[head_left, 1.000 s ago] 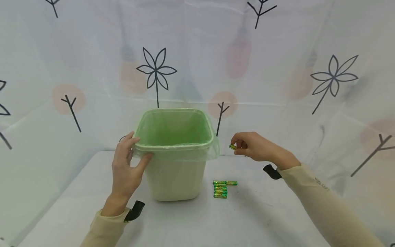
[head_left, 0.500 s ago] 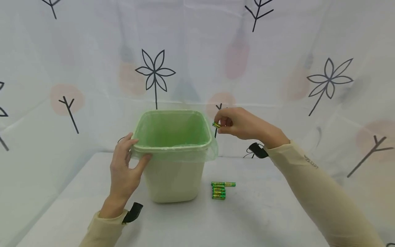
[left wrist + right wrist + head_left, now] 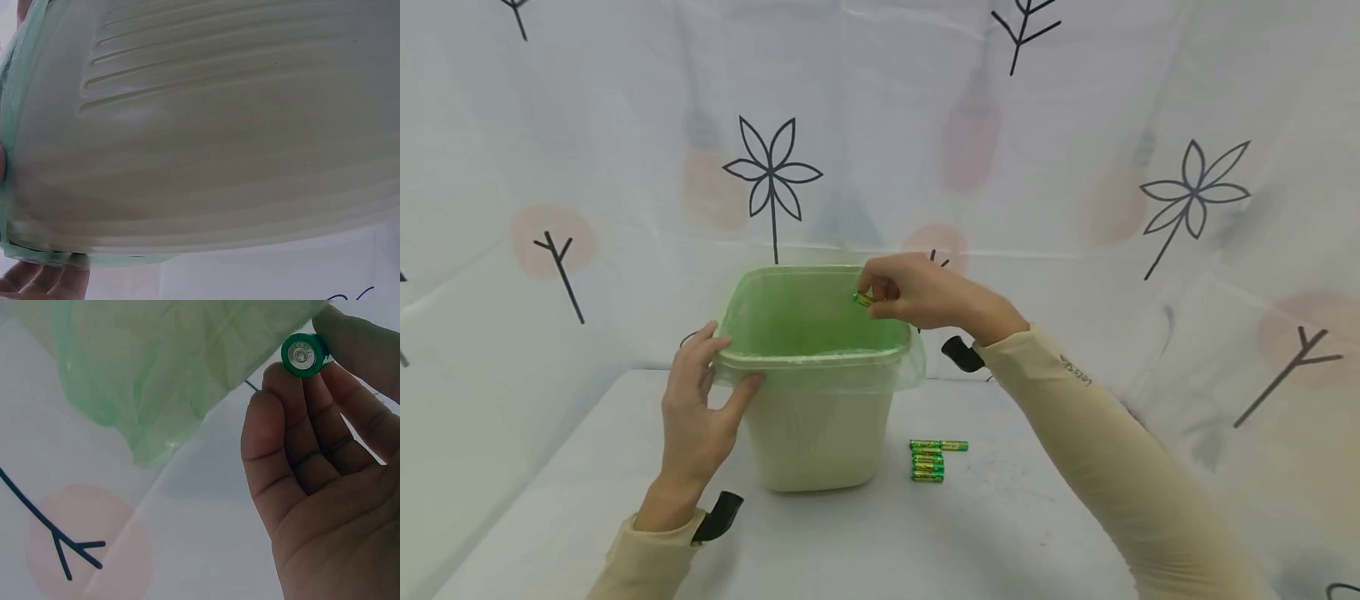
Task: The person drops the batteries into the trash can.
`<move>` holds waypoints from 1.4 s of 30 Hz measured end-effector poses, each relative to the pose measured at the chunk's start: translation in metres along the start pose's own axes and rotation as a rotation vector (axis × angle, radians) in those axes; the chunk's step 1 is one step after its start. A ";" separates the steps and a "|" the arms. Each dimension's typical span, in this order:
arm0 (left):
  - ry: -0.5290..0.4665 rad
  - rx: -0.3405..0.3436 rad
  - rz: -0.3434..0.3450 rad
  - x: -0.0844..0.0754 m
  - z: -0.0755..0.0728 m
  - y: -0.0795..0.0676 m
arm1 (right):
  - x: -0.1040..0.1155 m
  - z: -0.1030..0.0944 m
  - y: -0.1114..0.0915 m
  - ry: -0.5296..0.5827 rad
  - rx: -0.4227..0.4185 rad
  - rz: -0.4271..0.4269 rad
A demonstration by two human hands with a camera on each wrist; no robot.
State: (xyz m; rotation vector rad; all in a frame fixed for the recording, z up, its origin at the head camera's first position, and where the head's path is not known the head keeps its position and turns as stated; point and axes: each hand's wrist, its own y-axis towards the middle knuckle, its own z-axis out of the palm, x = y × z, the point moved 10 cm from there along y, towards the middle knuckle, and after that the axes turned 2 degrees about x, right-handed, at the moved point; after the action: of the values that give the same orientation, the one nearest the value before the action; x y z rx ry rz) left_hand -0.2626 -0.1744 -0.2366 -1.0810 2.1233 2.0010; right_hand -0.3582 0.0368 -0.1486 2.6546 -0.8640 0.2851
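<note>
A pale trash bin [image 3: 820, 433] stands on the table, its rim covered by a thin green plastic liner [image 3: 910, 367]. My left hand [image 3: 700, 417] grips the bin's left front corner, thumb in front and fingers along the side of the rim. Over the bin's right part, my right hand [image 3: 917, 292] pinches a green battery [image 3: 863, 299] between thumb and fingers. In the right wrist view the battery [image 3: 303, 355] shows its flat silver end. The left wrist view is mostly filled by the bin's ribbed wall [image 3: 219, 125], with fingertips [image 3: 69, 278] at the liner's edge.
Several green batteries [image 3: 928, 461] lie on the white table [image 3: 1000, 525] to the right of the bin, mostly stacked in a row, with one [image 3: 954, 446] extending to the right. A white patterned curtain [image 3: 1037, 208] hangs behind the table.
My right hand has risen and moved left with the battery, from beside the bin to over its opening. The left hand has kept its grip on the rim.
</note>
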 end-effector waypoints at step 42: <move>0.008 -0.014 -0.001 -0.001 0.000 -0.001 | -0.006 0.057 0.043 -0.068 0.124 0.047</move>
State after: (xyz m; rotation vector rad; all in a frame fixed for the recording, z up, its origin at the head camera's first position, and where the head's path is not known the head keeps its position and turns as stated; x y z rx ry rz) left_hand -0.2614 -0.1740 -0.2371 -1.0934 2.1149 2.0172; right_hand -0.3839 -0.0134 -0.1926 2.7758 -0.9600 0.2692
